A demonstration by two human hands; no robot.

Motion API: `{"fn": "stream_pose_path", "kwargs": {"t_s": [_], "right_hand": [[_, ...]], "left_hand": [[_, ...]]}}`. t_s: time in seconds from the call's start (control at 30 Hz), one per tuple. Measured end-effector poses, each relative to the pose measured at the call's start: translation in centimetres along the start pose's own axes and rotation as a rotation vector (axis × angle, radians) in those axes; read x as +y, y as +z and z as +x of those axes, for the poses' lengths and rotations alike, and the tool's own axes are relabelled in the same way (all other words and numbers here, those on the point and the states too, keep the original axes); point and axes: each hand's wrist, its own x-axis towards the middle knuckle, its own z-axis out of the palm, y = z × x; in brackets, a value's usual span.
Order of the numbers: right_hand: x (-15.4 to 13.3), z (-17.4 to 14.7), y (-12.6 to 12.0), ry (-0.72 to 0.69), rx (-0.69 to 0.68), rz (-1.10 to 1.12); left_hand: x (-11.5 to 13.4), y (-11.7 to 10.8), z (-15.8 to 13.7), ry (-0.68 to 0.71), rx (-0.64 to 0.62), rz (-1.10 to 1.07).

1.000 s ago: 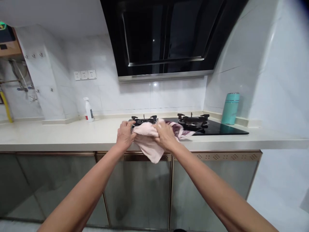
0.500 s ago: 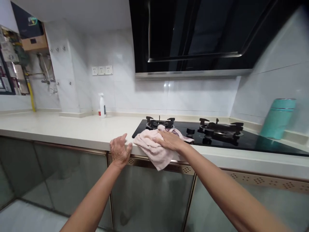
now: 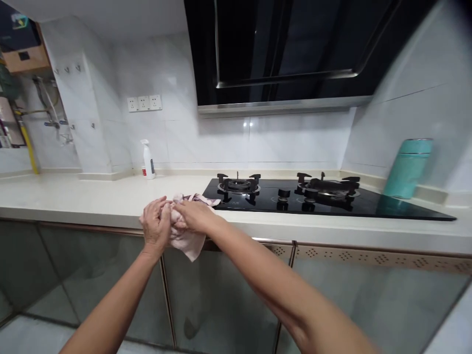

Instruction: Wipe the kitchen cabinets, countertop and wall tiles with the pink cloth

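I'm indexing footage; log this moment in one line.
left hand: against cloth; right hand: on cloth; cloth: draped over counter edge; spray bottle: upright

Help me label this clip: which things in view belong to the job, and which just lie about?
Job in hand:
pink cloth, held by left hand and right hand
countertop under it
gas hob beside it, perhaps

Just lying about:
white spray bottle
teal flask
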Motion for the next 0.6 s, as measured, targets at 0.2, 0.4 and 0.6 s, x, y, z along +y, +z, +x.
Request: {"fn": "stream_pose_path", "kwargs": {"t_s": [0.2,0.4,0.6], "right_hand": [[1.7,-7.2,-1.3,0.023,0.167,-0.109],[8.9,-20.1,-3.3,0.302,0.303,-0.263],[17.1,-33.6,-7.1,0.698,0.365,-0.444]], "left_hand": [[4.4,0.8,-0.4,0.175,-0.201,0.169],[8.1,4.2,-1.1,0.291,-0.417,0.123],[12.4,9.0,-1.2,0.344,-0.54,0.214]]}}
